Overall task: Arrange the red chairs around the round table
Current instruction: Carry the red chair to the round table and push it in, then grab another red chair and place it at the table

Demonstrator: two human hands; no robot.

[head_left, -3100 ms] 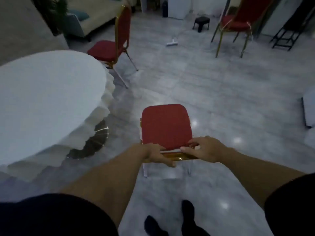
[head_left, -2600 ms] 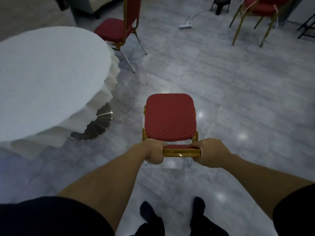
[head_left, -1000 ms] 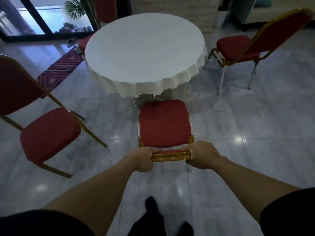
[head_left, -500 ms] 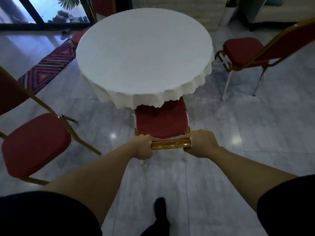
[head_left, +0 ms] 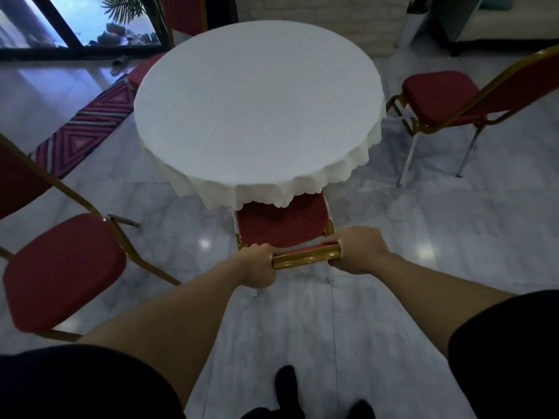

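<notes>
The front of the red chair (head_left: 281, 226) I hold is hidden under the scalloped white tablecloth (head_left: 257, 110) of the round table (head_left: 357, 158). My left hand (head_left: 257, 267) and right hand (head_left: 357, 249) are each clenched on its gold metal backrest rail (head_left: 305, 257). I count four more red chairs: left chair (head_left: 63, 267), right chair (head_left: 441, 96), both cut off, and two half hidden beyond the table. The floor (head_left: 453, 231) is glossy grey marble.
</notes>
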